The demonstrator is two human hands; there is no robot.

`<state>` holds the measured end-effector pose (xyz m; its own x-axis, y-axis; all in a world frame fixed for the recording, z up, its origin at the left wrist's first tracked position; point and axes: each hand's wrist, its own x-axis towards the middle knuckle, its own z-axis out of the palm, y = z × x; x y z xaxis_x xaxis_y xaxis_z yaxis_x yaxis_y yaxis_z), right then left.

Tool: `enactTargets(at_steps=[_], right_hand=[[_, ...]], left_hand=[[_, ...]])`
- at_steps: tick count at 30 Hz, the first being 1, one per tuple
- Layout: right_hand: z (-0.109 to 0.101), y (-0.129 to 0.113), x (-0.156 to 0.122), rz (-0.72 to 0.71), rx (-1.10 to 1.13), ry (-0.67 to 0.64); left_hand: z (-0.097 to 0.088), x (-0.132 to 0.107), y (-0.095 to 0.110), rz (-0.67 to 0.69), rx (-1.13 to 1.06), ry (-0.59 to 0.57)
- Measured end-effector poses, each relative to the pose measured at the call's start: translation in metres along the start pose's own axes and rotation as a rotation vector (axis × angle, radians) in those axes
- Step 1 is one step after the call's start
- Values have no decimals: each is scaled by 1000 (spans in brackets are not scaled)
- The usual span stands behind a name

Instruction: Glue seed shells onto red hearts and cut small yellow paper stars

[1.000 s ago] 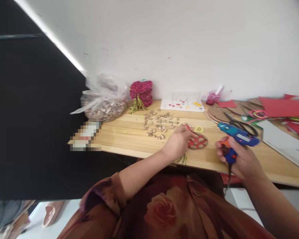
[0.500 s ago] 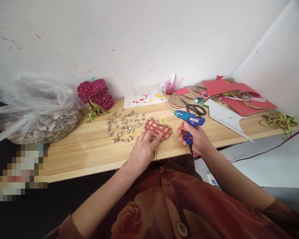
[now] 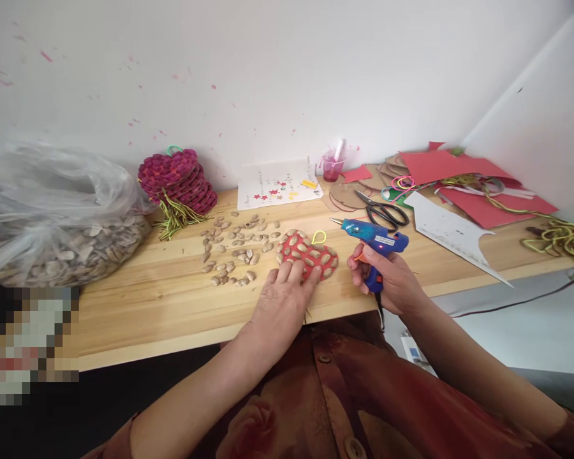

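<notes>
A red heart-shaped piece (image 3: 324,260), with peanuts in their shells stuck over its face, lies near the table's front edge. It has a yellow loop (image 3: 319,238) at its top. My left hand (image 3: 282,306) grips its lower part, thumb and bent fingers covering that edge. To the right, my right hand (image 3: 390,277) is wrapped around the handle of a blue glue gun (image 3: 377,238), its fingers at the orange trigger. The nozzle points left, above the heart's right side, apart from it. Loose peanuts (image 3: 239,242) are scattered to the left of the heart.
A clear plastic bag of peanuts (image 3: 90,248) stands at the left, beside a stack of purple-red pieces (image 3: 179,182) with tassels. Behind lie a paper sheet (image 3: 263,180) and a cup (image 3: 333,167). Black scissors (image 3: 387,211), red card (image 3: 440,169) and tangled cords (image 3: 562,241) are at the right.
The camera view has shifted slightly. My left fingers sit a little lower on the heart, showing more of its face. The glue gun stays in my right hand, much as before.
</notes>
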<state>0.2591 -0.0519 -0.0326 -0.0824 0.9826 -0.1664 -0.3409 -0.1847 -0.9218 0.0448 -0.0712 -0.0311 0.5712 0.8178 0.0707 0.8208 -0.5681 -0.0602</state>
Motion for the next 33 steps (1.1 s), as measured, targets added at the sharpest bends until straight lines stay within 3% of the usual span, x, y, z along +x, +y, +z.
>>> enactTargets(at_steps=[8, 11, 14, 16, 22, 28, 33], right_hand=[[-1, 1, 1, 16, -5, 9], [0, 0, 1, 12, 0, 7], [1, -1, 1, 15, 13, 5], [1, -1, 1, 20, 14, 7], [0, -1, 1, 35, 30, 13], [0, -2, 0, 49, 38, 9], [-2, -2, 0, 57, 41, 1]], left_hand=[[5, -2, -3, 9, -102, 10], [12, -9, -15, -16, -214, 120], [17, -19, -33, -129, -256, 269], [18, -23, -42, -181, -246, 305], [19, -19, -43, -185, -181, 281], [16, -3, -42, -234, -54, 184], [15, 2, -44, -226, -67, 193]])
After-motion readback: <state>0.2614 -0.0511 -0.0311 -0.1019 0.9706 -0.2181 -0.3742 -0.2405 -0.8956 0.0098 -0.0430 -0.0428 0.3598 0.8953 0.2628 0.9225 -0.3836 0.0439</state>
